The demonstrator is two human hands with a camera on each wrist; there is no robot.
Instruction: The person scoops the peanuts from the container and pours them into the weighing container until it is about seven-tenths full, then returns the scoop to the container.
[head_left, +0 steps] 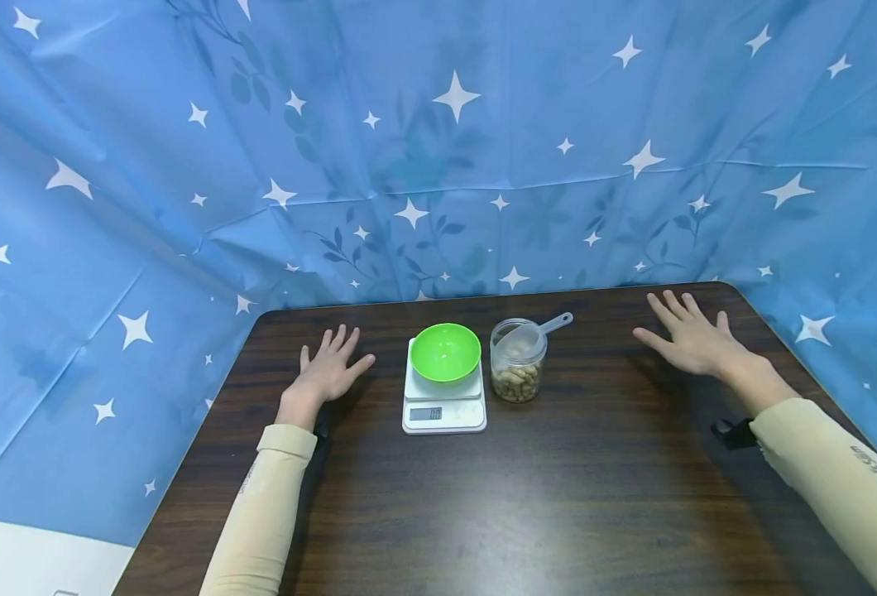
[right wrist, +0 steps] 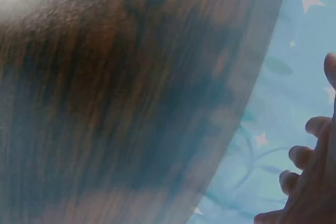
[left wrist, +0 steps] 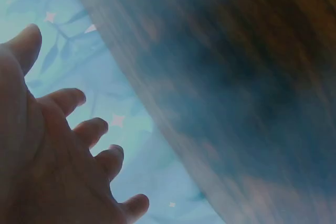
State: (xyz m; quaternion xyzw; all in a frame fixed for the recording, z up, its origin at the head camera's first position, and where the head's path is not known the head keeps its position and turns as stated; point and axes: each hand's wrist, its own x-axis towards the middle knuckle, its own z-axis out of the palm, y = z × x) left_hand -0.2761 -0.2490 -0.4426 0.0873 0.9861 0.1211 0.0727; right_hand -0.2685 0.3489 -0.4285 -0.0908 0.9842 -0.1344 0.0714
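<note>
A bright green bowl sits on a white digital kitchen scale whose display reads about zero. Right beside the scale stands a clear jar of what look like peanuts in shells. A translucent scoop lies across the jar's mouth, its handle pointing right. My left hand, fingers spread, is left of the scale and holds nothing. Far to the right of the jar, my right hand is also spread and holds nothing. In the left wrist view, the left hand shows its fingers apart; the right wrist view catches part of the right hand.
The dark wood-grain table has rounded far corners. A blue curtain with white stars hangs behind and along both sides. Something white shows at the lower left, beyond the table's edge.
</note>
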